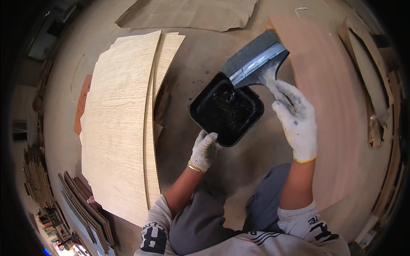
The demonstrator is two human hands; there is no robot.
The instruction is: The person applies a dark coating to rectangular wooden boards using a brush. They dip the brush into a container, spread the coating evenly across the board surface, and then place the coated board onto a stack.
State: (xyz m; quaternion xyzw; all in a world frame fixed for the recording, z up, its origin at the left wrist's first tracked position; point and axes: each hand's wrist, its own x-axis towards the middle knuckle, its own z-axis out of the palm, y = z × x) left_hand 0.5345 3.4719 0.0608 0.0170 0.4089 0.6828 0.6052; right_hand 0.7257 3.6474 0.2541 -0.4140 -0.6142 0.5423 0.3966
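My left hand (203, 151), in a white knit glove with a yellow cuff, is closed on the near corner of a square black tray (205, 104) with rounded corners. Dark, shiny patches mark the tray's inside; what they are I cannot tell. In my right hand (297, 117), gloved and smudged grey, is the handle of a wide flat brush (260, 64). The brush has a dark bristle block and a shiny metal band. One end of that band overlaps the tray's far rim in the picture; whether they touch is unclear.
Pale wood-grain sheets (117, 119) lie stacked on my left, with a reddish-brown piece (82, 104) beyond their edge. A long pinkish-brown board (329, 111) lies on my right. Brown paper (188, 15) is spread ahead. More panels (83, 209) lean at the lower left.
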